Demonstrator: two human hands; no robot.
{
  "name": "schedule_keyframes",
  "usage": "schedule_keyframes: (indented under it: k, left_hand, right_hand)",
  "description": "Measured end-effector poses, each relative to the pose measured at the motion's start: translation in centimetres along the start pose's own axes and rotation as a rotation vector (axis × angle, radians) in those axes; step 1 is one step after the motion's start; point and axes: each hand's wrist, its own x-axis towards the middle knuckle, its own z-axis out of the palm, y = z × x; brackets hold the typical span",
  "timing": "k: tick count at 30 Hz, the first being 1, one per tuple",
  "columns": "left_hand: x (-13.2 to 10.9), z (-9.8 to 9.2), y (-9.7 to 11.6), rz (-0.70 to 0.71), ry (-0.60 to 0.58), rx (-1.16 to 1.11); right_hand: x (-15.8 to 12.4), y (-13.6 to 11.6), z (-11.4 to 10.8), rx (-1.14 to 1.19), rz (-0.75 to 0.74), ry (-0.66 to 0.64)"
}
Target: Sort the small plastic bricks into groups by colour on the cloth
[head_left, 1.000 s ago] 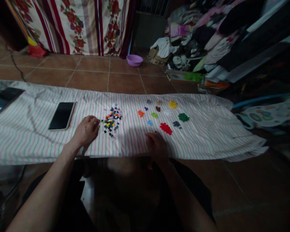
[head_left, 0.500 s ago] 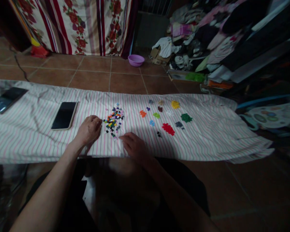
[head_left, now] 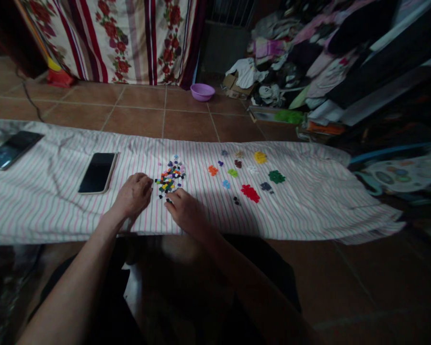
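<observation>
A mixed pile of small coloured blocks lies on the striped cloth in front of me. At its left edge rests my left hand, its fingers curled in; whatever they may hold is hidden. My right hand is at the near side of the pile, thumb and forefinger closing around a small dark block. To the right lie small heaps of one colour each, among them red blocks, green blocks, yellow blocks, orange blocks and black blocks.
A phone lies left of my left hand, and another dark device sits at the far left. The striped cloth covers the long surface. Beyond it, a purple basin stands on the tiled floor, near piled clothes.
My right hand has moved left and slightly away from me, onto the near edge of the mixed pile, and its fingers have drawn together. My left hand stays nearly still.
</observation>
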Motion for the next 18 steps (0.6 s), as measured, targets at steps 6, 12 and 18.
schedule_keyframes:
  k: [6,12,18]
  left_hand:
    - [0.1,-0.3,0.2,-0.010,-0.035,0.020]
    - [0.1,-0.2,0.1,0.005,-0.028,0.023]
    - [0.1,0.1,-0.1,0.004,-0.003,0.026]
  right_hand:
    - [0.4,-1.2,0.5,-0.043,0.048,0.022]
    - [0.7,-0.7,1.7,0.168,0.091,0.173]
    - [0.6,0.3,1.9,0.488,0.201,0.244]
